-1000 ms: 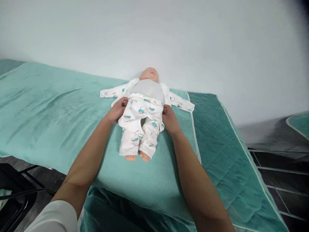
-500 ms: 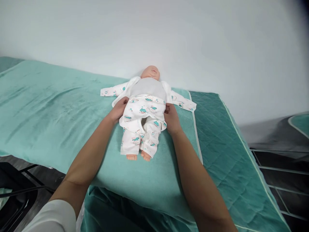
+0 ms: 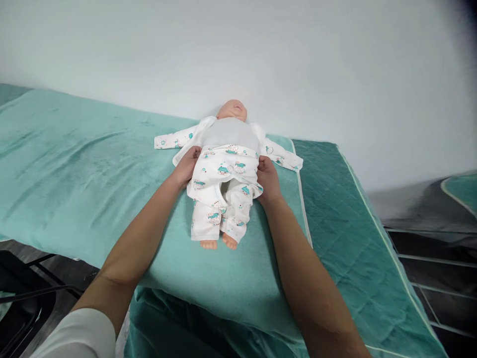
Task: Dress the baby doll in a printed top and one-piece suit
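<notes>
A baby doll [image 3: 231,110] lies on its back on a green covered bed, head towards the wall and feet towards me. It wears white printed baby trousers [image 3: 227,166], pulled up over its belly. A white printed jacket [image 3: 283,155] is spread open beneath it, sleeves out to both sides. My left hand [image 3: 188,165] is closed on the trousers' waist at the doll's left-of-picture side. On the opposite side my right hand [image 3: 267,179] grips the same waistband, its fingertips partly hidden by the cloth. Both bare feet [image 3: 219,242] stick out of the trouser legs.
The green bed cover [image 3: 93,164] stretches far to the left. A quilted darker green pad [image 3: 346,223] shows at the right. A white wall [image 3: 238,49] stands behind the bed. Black chair parts [image 3: 22,303] are at lower left, metal bars [image 3: 439,261] at lower right.
The doll's lower body and trousers have shifted slightly to the right. Both hands have moved a little up and right with the waistband, still holding it.
</notes>
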### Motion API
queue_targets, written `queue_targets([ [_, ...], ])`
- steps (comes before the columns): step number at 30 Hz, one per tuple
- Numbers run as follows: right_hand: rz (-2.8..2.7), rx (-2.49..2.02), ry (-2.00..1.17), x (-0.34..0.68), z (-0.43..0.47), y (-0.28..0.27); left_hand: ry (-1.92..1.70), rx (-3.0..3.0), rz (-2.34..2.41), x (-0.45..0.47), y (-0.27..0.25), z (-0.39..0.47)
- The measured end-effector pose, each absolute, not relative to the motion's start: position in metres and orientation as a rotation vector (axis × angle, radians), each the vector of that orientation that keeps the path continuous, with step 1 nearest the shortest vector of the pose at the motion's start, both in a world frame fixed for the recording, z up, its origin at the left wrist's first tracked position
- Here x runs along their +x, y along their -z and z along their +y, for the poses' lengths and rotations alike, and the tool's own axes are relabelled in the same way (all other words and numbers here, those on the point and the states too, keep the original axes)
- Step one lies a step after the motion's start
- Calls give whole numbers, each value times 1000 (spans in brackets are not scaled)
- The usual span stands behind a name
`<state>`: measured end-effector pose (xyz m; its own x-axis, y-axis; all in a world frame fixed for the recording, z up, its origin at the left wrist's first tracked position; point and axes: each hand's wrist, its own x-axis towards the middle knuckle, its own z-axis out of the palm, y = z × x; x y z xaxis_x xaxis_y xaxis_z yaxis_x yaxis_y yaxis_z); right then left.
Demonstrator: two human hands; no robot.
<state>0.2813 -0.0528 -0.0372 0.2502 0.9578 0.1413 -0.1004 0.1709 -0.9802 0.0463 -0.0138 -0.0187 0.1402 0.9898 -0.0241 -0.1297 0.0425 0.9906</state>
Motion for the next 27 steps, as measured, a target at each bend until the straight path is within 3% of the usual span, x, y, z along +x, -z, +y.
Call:
queue_targets([
  [9,-1084,-1185,-860,283,-51,47,-1375,1494,1218,44,16,-25],
  [19,-1072,-1352,-630,289,-42,50,-1349,1300,1141,45,18,-4],
  [27,-1340,-1185,-430,282,-73,21,-1501,1864,1178,43,9,-22],
])
